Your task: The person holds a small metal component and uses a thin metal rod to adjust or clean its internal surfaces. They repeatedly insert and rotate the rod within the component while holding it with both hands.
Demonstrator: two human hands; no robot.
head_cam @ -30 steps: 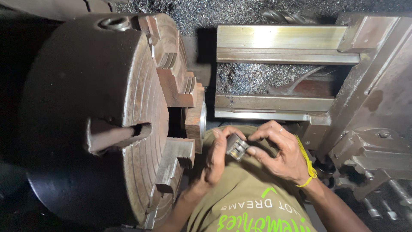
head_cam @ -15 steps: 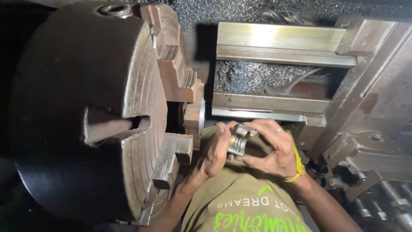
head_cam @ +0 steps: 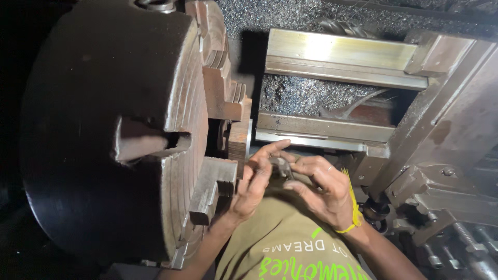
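Note:
A small dark metal part (head_cam: pixel 280 167) sits between both of my hands, just right of the lathe chuck's stepped jaws (head_cam: pixel 228 140). My left hand (head_cam: pixel 254 181) pinches it from the left, with fingers stretched over its top. My right hand (head_cam: pixel 321 189) cups it from the right; a yellow band circles that wrist. The part is mostly hidden by my fingers. The big round steel chuck (head_cam: pixel 104 135) fills the left half of the view.
Bright steel lathe bed ways (head_cam: pixel 337 54) run across the upper right, with grey metal chips (head_cam: pixel 301 96) lying between them. The carriage with bolts and levers (head_cam: pixel 441 197) stands at the right. My olive shirt (head_cam: pixel 290 243) is at the bottom.
Both hands have shifted slightly left, closer to the chuck jaws, and closed more tightly over the small part, so less of it shows.

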